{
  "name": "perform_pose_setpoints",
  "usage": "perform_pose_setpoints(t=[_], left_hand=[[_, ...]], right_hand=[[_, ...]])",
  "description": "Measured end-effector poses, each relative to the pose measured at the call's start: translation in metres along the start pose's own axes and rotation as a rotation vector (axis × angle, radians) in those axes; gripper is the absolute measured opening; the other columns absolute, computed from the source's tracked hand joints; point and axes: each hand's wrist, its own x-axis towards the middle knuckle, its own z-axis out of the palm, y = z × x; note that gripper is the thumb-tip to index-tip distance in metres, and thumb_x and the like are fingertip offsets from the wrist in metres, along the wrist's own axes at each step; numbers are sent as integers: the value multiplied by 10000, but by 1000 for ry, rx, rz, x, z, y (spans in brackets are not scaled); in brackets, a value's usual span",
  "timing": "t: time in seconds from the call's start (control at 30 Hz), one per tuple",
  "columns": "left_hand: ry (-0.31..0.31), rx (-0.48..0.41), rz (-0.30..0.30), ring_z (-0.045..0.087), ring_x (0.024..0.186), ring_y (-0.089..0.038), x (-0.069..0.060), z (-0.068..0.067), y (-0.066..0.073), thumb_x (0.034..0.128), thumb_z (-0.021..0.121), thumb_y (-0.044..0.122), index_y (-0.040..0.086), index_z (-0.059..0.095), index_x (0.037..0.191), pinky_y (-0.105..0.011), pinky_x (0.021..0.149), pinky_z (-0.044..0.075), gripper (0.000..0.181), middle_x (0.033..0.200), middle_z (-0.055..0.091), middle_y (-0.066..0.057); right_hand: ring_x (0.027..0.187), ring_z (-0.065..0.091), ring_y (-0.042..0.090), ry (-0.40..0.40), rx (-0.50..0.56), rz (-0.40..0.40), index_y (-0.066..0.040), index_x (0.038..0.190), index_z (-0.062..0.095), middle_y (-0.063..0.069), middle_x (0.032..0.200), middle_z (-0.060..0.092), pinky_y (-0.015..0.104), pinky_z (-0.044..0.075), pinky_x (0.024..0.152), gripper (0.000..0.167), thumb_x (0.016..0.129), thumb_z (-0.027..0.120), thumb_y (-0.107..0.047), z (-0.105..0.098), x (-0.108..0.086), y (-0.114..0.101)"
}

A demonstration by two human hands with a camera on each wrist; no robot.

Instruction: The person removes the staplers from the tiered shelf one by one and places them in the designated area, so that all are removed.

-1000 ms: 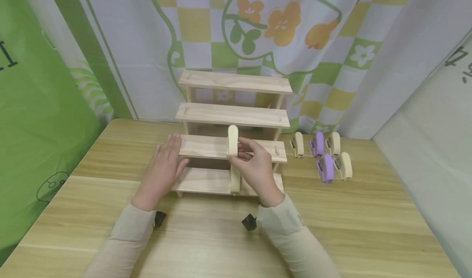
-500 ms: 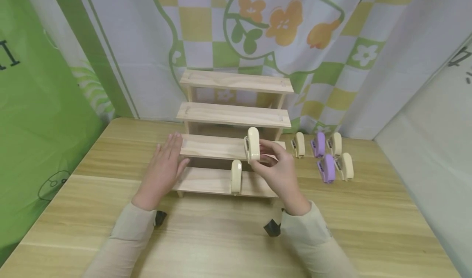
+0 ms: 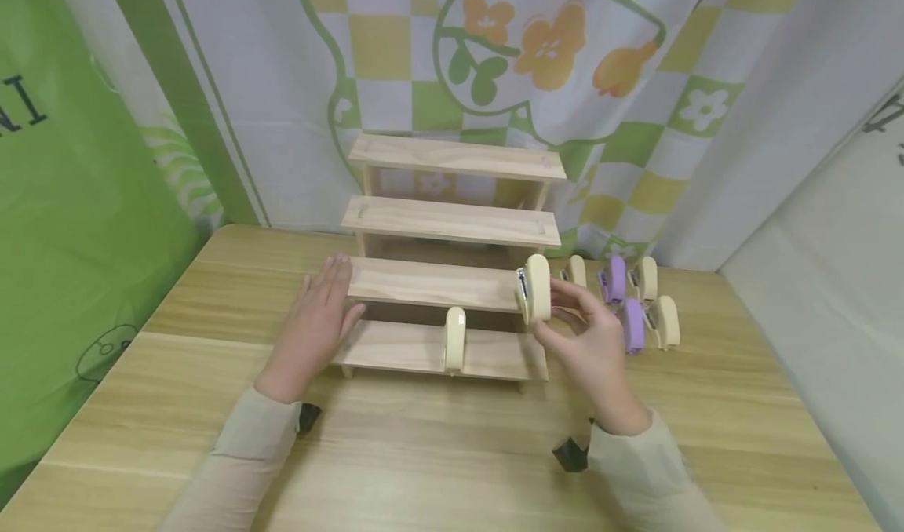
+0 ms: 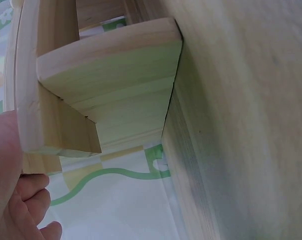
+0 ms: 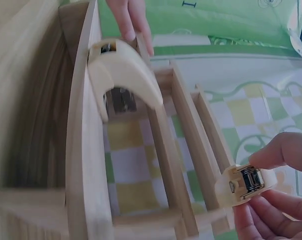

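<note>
My right hand (image 3: 589, 347) pinches a cream mini stapler (image 3: 539, 289) between thumb and fingers, holding it upright near the right end of the second step from the bottom. In the right wrist view this stapler (image 5: 241, 185) shows its metal end. A second cream stapler (image 3: 455, 340) stands alone near the middle of the lowest step of a stepped wooden rack (image 3: 452, 222). On the rack's left end rests my left hand (image 3: 307, 324), fingers extended in the head view. The left wrist view shows its fingers (image 4: 33, 197) beside the plank's end, partly cut off by the frame.
Right of the rack, several purple and cream staplers (image 3: 616, 277) stand on the wooden table (image 3: 438, 453), some partly hidden behind my right hand. A patterned curtain (image 3: 395, 45) hangs directly behind the rack. Green cloth (image 3: 78, 202) borders the left side.
My right hand has carried the held stapler rightward from the middle of the rack to its right end, uncovering the stapler on the lowest step. My left hand stays in place.
</note>
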Motion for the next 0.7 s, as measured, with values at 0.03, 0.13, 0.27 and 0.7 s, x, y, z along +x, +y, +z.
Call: perform_pose_setpoints(t=[0.03, 0.13, 0.27, 0.7], left_hand=[[-1, 0, -2, 226, 1510, -405, 0, 0, 0, 1044, 560, 293, -81, 231, 1563, -637, 1203, 214, 719, 1626, 245, -252], [-9, 1, -4, 221, 1512, -404, -1, -1, 1, 1047, 553, 292, -84, 231, 1562, -634, 1207, 207, 715, 1627, 240, -252], [-14, 4, 1, 214, 1514, -405, -1, -1, 2, 1051, 544, 301, -87, 231, 1561, -634, 1207, 206, 713, 1628, 236, -254], [-33, 1, -9, 194, 1522, -396, -1, -3, 1, 1056, 530, 314, -80, 217, 1567, -628, 1214, 193, 717, 1638, 217, -245]], right_hand=[[1001, 637, 69, 9, -3, 0, 134, 1226, 622, 228, 1147, 663, 179, 557, 915, 532, 719, 740, 242, -3, 0, 1], [997, 643, 61, 51, -6, -6, 137, 1219, 625, 159, 1132, 666, 170, 553, 914, 526, 718, 736, 254, -14, -1, 4], [999, 653, 55, 110, -56, -22, 116, 1223, 638, -19, 1097, 667, 157, 547, 915, 524, 726, 750, 235, -30, 0, 11], [1042, 623, 24, 134, -112, 245, 49, 1340, 586, 98, 1229, 628, 154, 512, 969, 554, 813, 743, 115, -57, 0, 36]])
